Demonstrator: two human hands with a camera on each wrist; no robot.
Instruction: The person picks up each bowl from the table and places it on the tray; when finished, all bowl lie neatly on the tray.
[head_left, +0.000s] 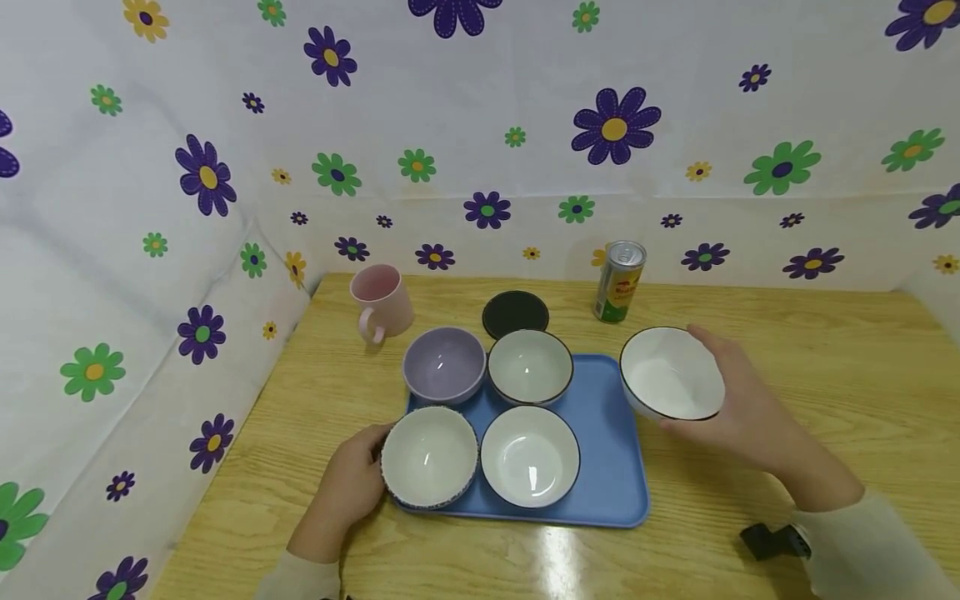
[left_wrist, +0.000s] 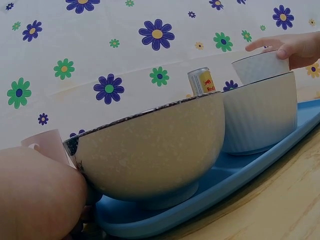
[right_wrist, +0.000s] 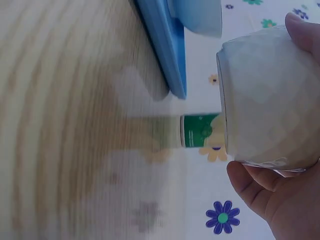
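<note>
My right hand [head_left: 738, 408] grips a white bowl with a dark rim [head_left: 670, 373] by its right side, fingers at the far rim and thumb at the near one. The right wrist view shows this bowl [right_wrist: 272, 100] held up off the table, its outside faceted. A blue tray [head_left: 603, 442] carries a purple bowl [head_left: 444, 364], a pale dark-rimmed bowl [head_left: 530, 367], a speckled-rim bowl [head_left: 430, 457] and a white bowl [head_left: 530, 456]. Against the tray's left side, beside the speckled-rim bowl, is my left hand [head_left: 352, 475]; its fingertips are hidden.
Behind the tray stand a pink mug [head_left: 382, 302] at left and a drink can [head_left: 621, 282] at right. A black round disc [head_left: 515, 314] lies between them. Flower-patterned cloth [head_left: 480, 167] hangs behind the wooden table [head_left: 825, 358] and at its left.
</note>
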